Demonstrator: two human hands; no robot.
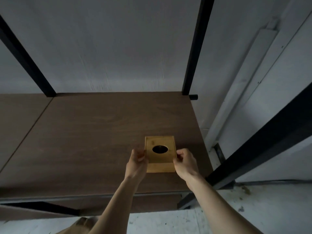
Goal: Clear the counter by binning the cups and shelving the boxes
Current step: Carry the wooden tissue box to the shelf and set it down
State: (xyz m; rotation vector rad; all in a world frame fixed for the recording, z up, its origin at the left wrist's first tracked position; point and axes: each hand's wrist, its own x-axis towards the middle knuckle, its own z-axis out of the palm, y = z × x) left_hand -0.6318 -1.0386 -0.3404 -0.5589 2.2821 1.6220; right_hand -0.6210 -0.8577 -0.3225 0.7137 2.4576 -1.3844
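Note:
A small wooden box with a dark oval hole in its lid rests on the brown shelf board, toward the board's right side. My left hand grips the box's left edge and my right hand grips its right edge, fingers curled against its sides. Both forearms reach up from the bottom of the view. No cups are in sight.
Black metal uprights frame the shelf at the back left and back right, and a black diagonal brace crosses on the right. A grey wall stands behind. The white floor shows below the shelf's front edge.

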